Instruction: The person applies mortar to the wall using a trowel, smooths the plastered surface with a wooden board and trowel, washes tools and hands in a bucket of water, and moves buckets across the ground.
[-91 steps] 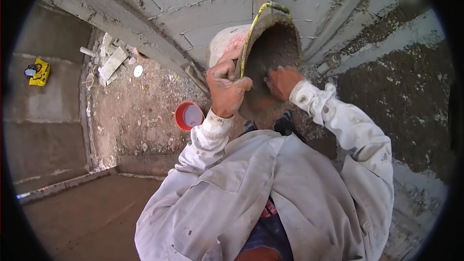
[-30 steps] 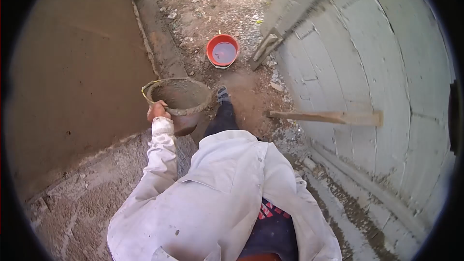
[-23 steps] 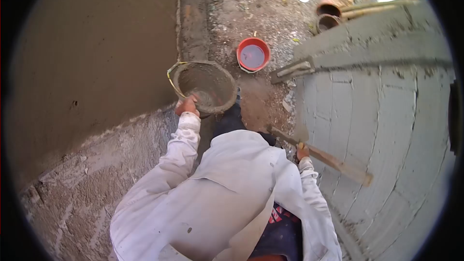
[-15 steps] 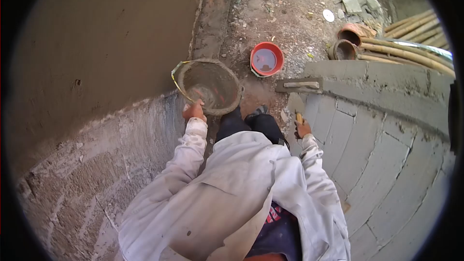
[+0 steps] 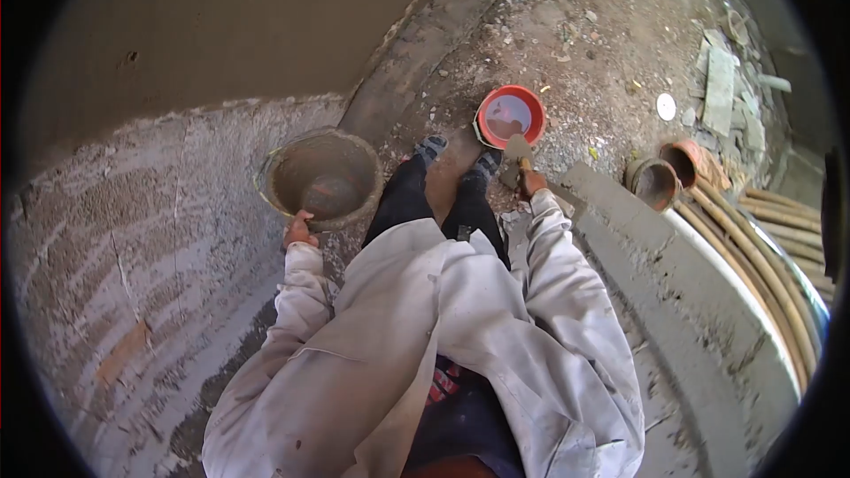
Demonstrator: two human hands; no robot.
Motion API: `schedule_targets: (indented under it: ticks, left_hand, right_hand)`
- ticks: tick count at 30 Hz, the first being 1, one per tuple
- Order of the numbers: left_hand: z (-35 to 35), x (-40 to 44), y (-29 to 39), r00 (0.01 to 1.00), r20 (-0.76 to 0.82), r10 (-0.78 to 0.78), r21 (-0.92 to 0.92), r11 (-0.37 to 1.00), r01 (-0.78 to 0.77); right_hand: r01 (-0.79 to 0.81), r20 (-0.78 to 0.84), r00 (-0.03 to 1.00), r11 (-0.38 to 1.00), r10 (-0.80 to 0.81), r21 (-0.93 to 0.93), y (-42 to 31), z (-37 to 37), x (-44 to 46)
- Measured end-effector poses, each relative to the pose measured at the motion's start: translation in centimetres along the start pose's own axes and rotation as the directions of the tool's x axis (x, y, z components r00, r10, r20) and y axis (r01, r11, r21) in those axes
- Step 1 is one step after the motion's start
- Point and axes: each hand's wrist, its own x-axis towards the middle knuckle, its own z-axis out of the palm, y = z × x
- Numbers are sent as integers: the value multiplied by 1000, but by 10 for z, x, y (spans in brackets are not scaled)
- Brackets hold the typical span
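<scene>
My left hand grips the near rim of a mortar-caked bucket, tilted so that its inside shows, with a little wet residue at the bottom. In my right hand is a trowel, held by its wooden handle. The trowel's blade points away from me and overlaps the near edge of a red bucket of cloudy water; I cannot tell whether they touch. Partly hidden behind my right hand, a plastering float lies on the end of the low wall.
The low block wall runs along my right. On my left stands a wall, smooth above and rough below. Bamboo poles, clay-coloured pots, a white disc and broken slabs lie at the right on rubble-strewn ground.
The view has turned right. My left hand has carried the mortar bucket left, away from the red bucket. My right hand has brought the trowel from beside the low wall to the red bucket.
</scene>
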Motion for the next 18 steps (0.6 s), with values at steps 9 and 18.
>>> schedule_targets:
  ticks: [9,18]
  left_hand:
    - [-103,-18,-159,967,-39,-253,-371,902,221]
    - [-145,39,-355,912,3,-409,-495,792,357]
  right_hand:
    - [153,-34,987,978,-159,-143,-49,-52,-3]
    - [85,-61,991,907,-120,-412,-30,-85,-44]
